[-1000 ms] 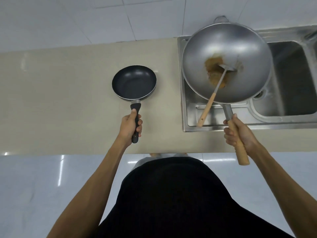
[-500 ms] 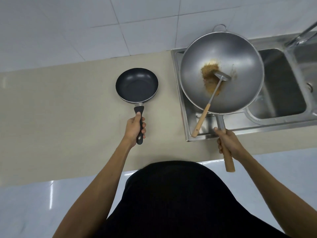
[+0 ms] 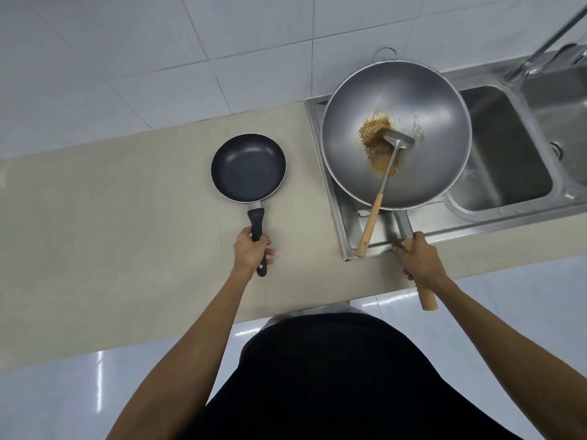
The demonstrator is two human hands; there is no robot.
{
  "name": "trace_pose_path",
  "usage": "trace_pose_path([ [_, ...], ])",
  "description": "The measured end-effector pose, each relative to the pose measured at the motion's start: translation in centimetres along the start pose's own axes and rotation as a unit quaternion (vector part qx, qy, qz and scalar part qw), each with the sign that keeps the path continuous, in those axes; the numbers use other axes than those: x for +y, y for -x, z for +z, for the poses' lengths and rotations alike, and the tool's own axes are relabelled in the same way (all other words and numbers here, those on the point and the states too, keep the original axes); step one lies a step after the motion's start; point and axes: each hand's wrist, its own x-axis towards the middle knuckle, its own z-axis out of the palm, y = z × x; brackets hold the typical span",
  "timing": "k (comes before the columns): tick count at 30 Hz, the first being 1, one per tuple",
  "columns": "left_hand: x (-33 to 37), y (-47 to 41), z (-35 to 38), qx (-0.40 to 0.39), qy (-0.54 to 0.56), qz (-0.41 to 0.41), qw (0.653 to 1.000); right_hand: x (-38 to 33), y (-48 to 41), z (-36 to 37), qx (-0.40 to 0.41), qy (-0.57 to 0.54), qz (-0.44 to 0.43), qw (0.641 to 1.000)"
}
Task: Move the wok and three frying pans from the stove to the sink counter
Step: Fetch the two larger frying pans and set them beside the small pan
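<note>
A small black frying pan (image 3: 248, 166) lies on the beige counter (image 3: 127, 217), left of the sink. My left hand (image 3: 252, 250) is wrapped around its black handle. A large steel wok (image 3: 422, 100) with brown food residue sits over the sink's left drainboard (image 3: 346, 217). Inside it leans a metal spatula (image 3: 386, 176) with a wooden grip that sticks out over the rim. My right hand (image 3: 419, 258) grips the wok's long handle where metal meets wood. Whether the wok rests on the sink or hangs just above it, I cannot tell.
The steel sink basin (image 3: 505, 150) lies right of the wok, with a second basin (image 3: 565, 109) and a tap (image 3: 546, 39) at the far right. White wall tiles rise behind the counter. The glossy floor and my dark clothing fill the lower view.
The view has shifted so pan and wok sit lower in frame and the tap has come into sight. My right hand has slid up the wok handle toward the metal. Both grips hold.
</note>
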Motion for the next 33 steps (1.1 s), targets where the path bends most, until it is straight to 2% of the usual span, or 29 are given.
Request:
trace_pose_path([
  [7,0.8,0.6,-0.3,0.029,-0.148,0.074,0.986,1.0,2.8,0.0,-0.003,-0.010,-0.025,1.000],
  [10,1.5,0.3,-0.6,0.038,-0.223,0.123,0.966,1.8,3.8,-0.4,-0.024,-0.035,-0.056,0.997],
  [14,3.1,1.2,0.4,0.047,-0.362,0.269,0.891,2.9,4.9,-2.0,-0.011,-0.074,-0.063,0.995],
  [19,6.6,4.0,5.3,-0.040,-0.438,0.385,0.811,5.1,5.4,-5.7,0.017,-0.057,-0.067,0.996],
  [23,9.7,7.4,11.2,-0.080,-0.433,0.443,0.781,8.3,5.8,-10.1,0.053,-0.016,-0.048,0.997],
  [28,12.0,13.0,19.7,-0.095,-0.439,0.501,0.740,16.5,7.7,-17.4,0.094,0.083,-0.033,0.992],
  [33,11.7,19.2,31.4,-0.161,-0.524,0.505,0.666,26.9,9.2,-23.9,0.091,0.032,0.038,0.995],
])
